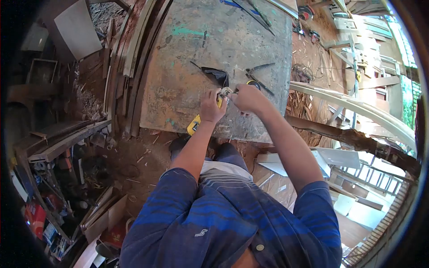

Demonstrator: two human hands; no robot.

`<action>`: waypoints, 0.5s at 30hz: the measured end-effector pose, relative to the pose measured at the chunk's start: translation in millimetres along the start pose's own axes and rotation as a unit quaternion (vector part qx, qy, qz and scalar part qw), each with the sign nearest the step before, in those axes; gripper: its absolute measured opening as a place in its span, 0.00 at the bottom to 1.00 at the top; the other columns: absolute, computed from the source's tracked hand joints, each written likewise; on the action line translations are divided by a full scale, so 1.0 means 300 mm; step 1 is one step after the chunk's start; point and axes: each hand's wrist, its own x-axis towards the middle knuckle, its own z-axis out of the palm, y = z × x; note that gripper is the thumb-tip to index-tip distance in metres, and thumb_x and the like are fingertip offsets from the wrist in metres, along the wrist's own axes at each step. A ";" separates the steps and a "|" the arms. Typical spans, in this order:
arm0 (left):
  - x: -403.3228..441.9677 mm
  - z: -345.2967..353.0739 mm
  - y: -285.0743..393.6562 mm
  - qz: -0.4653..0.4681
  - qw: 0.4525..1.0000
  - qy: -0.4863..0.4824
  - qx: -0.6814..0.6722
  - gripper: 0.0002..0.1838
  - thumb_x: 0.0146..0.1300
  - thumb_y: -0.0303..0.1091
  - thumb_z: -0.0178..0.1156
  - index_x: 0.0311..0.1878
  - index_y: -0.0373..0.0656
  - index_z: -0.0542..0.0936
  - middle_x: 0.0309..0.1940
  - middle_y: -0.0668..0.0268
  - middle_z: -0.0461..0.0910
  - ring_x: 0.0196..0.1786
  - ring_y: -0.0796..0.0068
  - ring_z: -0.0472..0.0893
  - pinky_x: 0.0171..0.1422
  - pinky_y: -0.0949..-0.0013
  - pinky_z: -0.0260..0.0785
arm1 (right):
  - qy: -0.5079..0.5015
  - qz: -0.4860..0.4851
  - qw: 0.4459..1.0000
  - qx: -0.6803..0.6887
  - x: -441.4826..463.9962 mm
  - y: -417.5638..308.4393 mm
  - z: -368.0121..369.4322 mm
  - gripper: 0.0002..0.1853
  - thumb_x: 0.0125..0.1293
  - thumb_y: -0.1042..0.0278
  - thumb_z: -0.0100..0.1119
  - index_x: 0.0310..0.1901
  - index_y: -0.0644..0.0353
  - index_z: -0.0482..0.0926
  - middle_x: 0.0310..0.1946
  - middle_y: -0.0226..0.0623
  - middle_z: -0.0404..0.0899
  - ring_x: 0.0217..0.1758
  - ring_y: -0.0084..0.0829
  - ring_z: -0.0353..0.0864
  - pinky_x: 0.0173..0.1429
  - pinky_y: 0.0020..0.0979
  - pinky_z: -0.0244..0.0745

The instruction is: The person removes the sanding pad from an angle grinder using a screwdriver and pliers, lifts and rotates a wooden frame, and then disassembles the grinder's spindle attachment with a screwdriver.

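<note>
Over the near part of the worn table (187, 58), my left hand (211, 107) is closed round a yellow and black power tool (194, 124), whose yellow end hangs past the table's edge. My right hand (248, 99) is closed at the tool's round metal head (226, 92), close beside my left hand. What its fingers grip is too small to make out. Just beyond my hands lies a black pouch-like piece (215, 75). A round yellow and black object (254, 84) shows behind my right hand, near a dark pliers-like tool (259, 77).
Long dark and blue tools (252, 13) lie at the table's far end. Long boards (134, 58) run along the left side, and wooden beams (357, 109) stretch out to the right. A workbench (71, 139) stands at the left. Wood scraps litter the ground.
</note>
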 end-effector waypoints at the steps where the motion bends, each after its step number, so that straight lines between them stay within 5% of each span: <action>1: -0.012 -0.003 0.001 -0.015 1.000 -0.024 0.002 0.32 0.61 0.41 0.72 0.67 0.45 0.75 0.55 0.54 0.80 0.58 0.47 0.79 0.65 0.46 0.71 | -0.098 0.084 0.988 0.089 0.003 -0.023 -0.026 0.18 0.73 0.56 0.63 0.51 0.64 0.86 0.37 0.58 0.89 0.44 0.54 0.91 0.52 0.49 0.86; 4: -0.005 -0.024 0.018 0.020 0.998 0.034 0.044 0.41 0.59 0.45 0.73 0.72 0.42 0.69 0.66 0.48 0.75 0.68 0.41 0.73 0.72 0.40 0.66 | -0.187 0.084 0.977 0.052 0.096 0.034 -0.012 0.17 0.71 0.61 0.62 0.55 0.62 0.85 0.37 0.57 0.89 0.44 0.52 0.91 0.53 0.46 0.86; 5: -0.001 -0.021 0.019 0.016 0.998 0.043 0.038 0.43 0.57 0.44 0.73 0.74 0.41 0.67 0.69 0.47 0.72 0.70 0.40 0.71 0.74 0.40 0.64 | -0.159 -0.043 0.983 -0.086 0.147 0.088 0.017 0.17 0.71 0.61 0.62 0.55 0.61 0.86 0.37 0.57 0.89 0.44 0.52 0.91 0.54 0.46 0.86; 7: -0.004 -0.015 0.015 0.002 0.998 0.063 0.030 0.48 0.54 0.42 0.74 0.76 0.40 0.65 0.74 0.45 0.67 0.73 0.38 0.67 0.77 0.40 0.61 | -0.097 -0.292 0.885 -0.348 0.240 0.183 0.085 0.18 0.69 0.60 0.63 0.55 0.59 0.88 0.37 0.56 0.89 0.43 0.52 0.91 0.54 0.46 0.86; 10: -0.001 -0.023 0.024 0.004 0.997 0.062 0.054 0.52 0.54 0.42 0.74 0.79 0.38 0.60 0.78 0.43 0.62 0.77 0.37 0.63 0.81 0.39 0.57 | -0.050 -0.108 0.969 -0.216 0.106 0.042 0.029 0.19 0.73 0.56 0.59 0.42 0.67 0.89 0.40 0.55 0.90 0.45 0.54 0.92 0.49 0.49 0.86; 15: -0.001 -0.032 0.009 0.022 0.997 0.071 0.025 0.50 0.55 0.46 0.74 0.78 0.36 0.62 0.77 0.43 0.62 0.77 0.38 0.63 0.81 0.38 0.57 | -0.032 -0.095 0.942 -0.320 0.039 -0.088 -0.004 0.13 0.66 0.62 0.62 0.40 0.62 0.91 0.40 0.52 0.90 0.46 0.50 0.92 0.49 0.48 0.86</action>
